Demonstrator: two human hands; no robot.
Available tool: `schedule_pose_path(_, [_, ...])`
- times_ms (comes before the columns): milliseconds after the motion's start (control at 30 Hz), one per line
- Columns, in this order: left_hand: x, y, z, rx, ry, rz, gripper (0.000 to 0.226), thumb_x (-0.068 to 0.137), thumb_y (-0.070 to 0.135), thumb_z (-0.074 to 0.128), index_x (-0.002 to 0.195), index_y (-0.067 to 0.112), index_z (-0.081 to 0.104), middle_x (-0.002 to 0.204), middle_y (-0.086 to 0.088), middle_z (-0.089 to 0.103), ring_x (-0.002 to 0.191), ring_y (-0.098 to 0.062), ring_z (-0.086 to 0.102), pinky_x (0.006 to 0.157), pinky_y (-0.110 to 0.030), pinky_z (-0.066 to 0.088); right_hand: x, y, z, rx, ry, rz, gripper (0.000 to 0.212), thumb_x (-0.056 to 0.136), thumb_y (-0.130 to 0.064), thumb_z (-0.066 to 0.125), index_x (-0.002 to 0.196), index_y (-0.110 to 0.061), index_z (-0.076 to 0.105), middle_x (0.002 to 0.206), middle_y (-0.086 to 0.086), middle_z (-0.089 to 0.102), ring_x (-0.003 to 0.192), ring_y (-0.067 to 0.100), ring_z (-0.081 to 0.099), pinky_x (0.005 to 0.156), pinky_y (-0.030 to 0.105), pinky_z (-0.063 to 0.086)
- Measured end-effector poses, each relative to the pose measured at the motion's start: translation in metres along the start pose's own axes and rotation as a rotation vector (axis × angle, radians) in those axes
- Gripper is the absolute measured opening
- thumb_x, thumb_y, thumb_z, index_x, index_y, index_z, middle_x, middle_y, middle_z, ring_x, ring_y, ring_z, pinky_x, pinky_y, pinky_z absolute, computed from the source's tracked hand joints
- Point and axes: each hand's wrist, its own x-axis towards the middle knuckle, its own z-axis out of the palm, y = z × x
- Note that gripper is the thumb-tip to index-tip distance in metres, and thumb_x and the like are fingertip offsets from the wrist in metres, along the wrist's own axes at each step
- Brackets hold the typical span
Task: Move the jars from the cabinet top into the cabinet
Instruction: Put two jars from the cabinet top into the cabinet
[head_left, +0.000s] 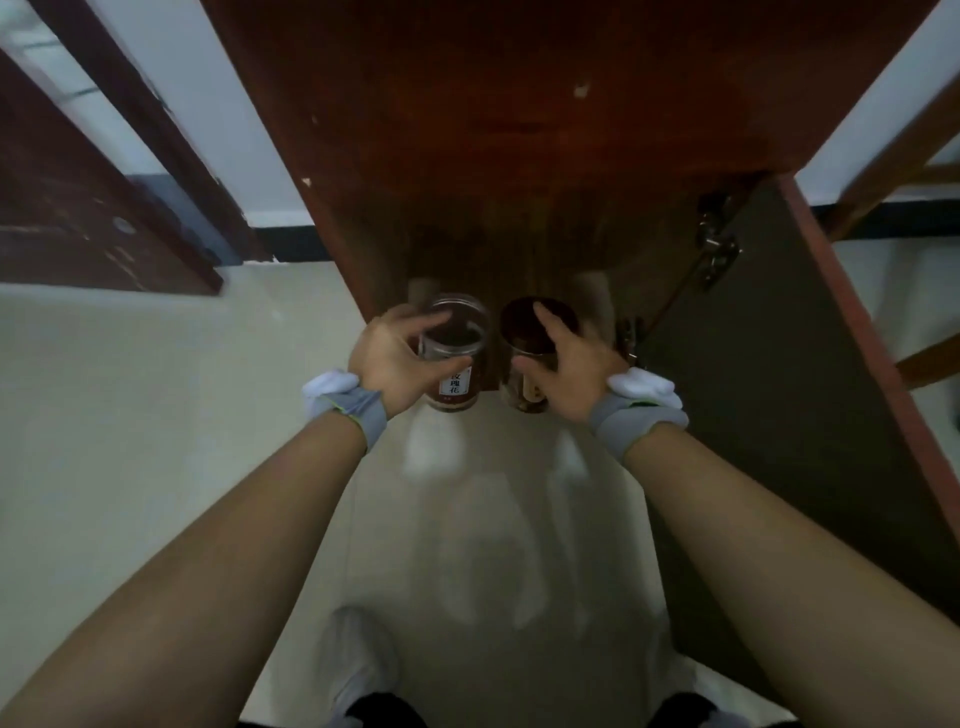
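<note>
Gripping one jar in each hand, I carry both low at the cabinet's front edge, so one trip serves; my left hand (395, 358) wraps the clear labelled jar (453, 353) from its 9 o'clock side; my right hand (569, 358) clasps the dark-lidded jar (530, 353) from 3 o'clock; the cabinet door (769, 364) stands open at 3 o'clock, leaving the dark cabinet (519, 156) interior free ahead at 12 o'clock.

Pale glossy floor (156, 415), white wall (208, 130) with dark baseboard (285, 241), dim light.
</note>
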Motion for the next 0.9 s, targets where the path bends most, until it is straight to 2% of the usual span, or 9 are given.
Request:
schedule_pose_path(167, [0.030, -0.036, 0.041, 0.054, -0.044, -0.057, 0.058, 0.072, 0.047, 0.082, 0.125, 0.030, 0.066, 0.129, -0.008, 0.063, 0.116, -0.030, 0.059, 0.098, -0.042, 0.051, 0.048, 0.015, 0.045, -0.023, -0.024, 0.025, 0.074, 0.094, -0.049, 0.060, 0.155, -0.041, 0.019, 0.153, 0.020, 0.032, 0.126, 0.045, 0.050, 0.101, 0.047, 0.050])
schedule_pose_path(300, [0.042, -0.058, 0.058, 0.053, -0.029, -0.064, 0.055, 0.075, 0.038, 0.083, 0.126, 0.025, 0.066, 0.134, -0.009, 0.061, 0.120, -0.032, 0.058, 0.100, -0.045, 0.050, 0.072, 0.019, 0.068, -0.033, -0.043, 0.028, 0.071, 0.097, -0.049, 0.056, 0.155, -0.041, 0.016, 0.154, 0.019, 0.028, 0.123, 0.045, 0.050, 0.099, 0.046, 0.050])
schedule_pose_path(467, [0.041, -0.059, 0.067, 0.133, -0.014, -0.068, 0.053, 0.085, 0.030, 0.076, 0.135, 0.021, 0.059, 0.149, -0.015, 0.046, 0.133, -0.038, 0.047, 0.108, -0.042, 0.043, 0.076, 0.017, 0.080, -0.016, -0.048, 0.013, 0.071, 0.099, -0.046, 0.054, 0.156, -0.040, 0.013, 0.158, 0.020, 0.019, 0.129, 0.047, 0.045, 0.103, 0.047, 0.047])
schedule_pose_path(633, [0.033, -0.054, 0.064, 0.202, -0.012, -0.066, 0.061, 0.083, 0.019, 0.075, 0.140, 0.018, 0.053, 0.154, -0.019, 0.036, 0.130, -0.046, 0.047, 0.102, -0.047, 0.048, 0.067, 0.014, 0.077, 0.002, -0.079, 0.025, 0.081, 0.099, -0.017, 0.058, 0.158, -0.034, 0.005, 0.164, 0.020, -0.002, 0.148, 0.042, 0.021, 0.118, 0.042, 0.032])
schedule_pose_path(667, [0.029, -0.053, 0.063, 0.218, 0.006, -0.051, 0.061, 0.082, 0.017, 0.075, 0.139, 0.016, 0.054, 0.153, -0.019, 0.038, 0.128, -0.047, 0.049, 0.099, -0.049, 0.050, 0.062, 0.014, 0.075, -0.015, -0.040, 0.035, 0.081, 0.098, -0.014, 0.058, 0.158, -0.033, 0.007, 0.164, 0.019, -0.001, 0.147, 0.042, 0.022, 0.117, 0.043, 0.033])
schedule_pose_path(767, [0.018, -0.049, 0.064, 0.256, 0.044, 0.012, 0.054, 0.082, 0.014, 0.070, 0.135, 0.014, 0.057, 0.148, -0.018, 0.045, 0.117, -0.047, 0.055, 0.088, -0.052, 0.057, 0.049, 0.016, 0.070, -0.069, 0.098, -0.019, 0.079, 0.092, -0.007, 0.059, 0.157, -0.029, 0.020, 0.153, 0.020, 0.023, 0.129, 0.042, 0.042, 0.104, 0.044, 0.045])
schedule_pose_path(833, [0.011, -0.047, 0.066, 0.289, -0.029, 0.027, 0.057, 0.084, 0.016, 0.066, 0.139, 0.019, 0.053, 0.153, -0.014, 0.040, 0.118, -0.043, 0.056, 0.087, -0.048, 0.057, 0.043, 0.016, 0.071, -0.066, 0.055, -0.083, 0.075, 0.091, -0.006, 0.056, 0.155, -0.029, 0.025, 0.144, 0.019, 0.030, 0.123, 0.041, 0.044, 0.097, 0.043, 0.046])
schedule_pose_path(900, [0.008, -0.048, 0.068, 0.327, -0.153, -0.007, 0.066, 0.087, 0.021, 0.063, 0.148, 0.025, 0.039, 0.162, -0.008, 0.026, 0.123, -0.039, 0.056, 0.089, -0.044, 0.057, 0.044, 0.013, 0.073, -0.057, 0.009, -0.071, 0.066, 0.096, -0.015, 0.056, 0.154, -0.030, 0.027, 0.148, 0.015, 0.029, 0.128, 0.038, 0.040, 0.096, 0.036, 0.040])
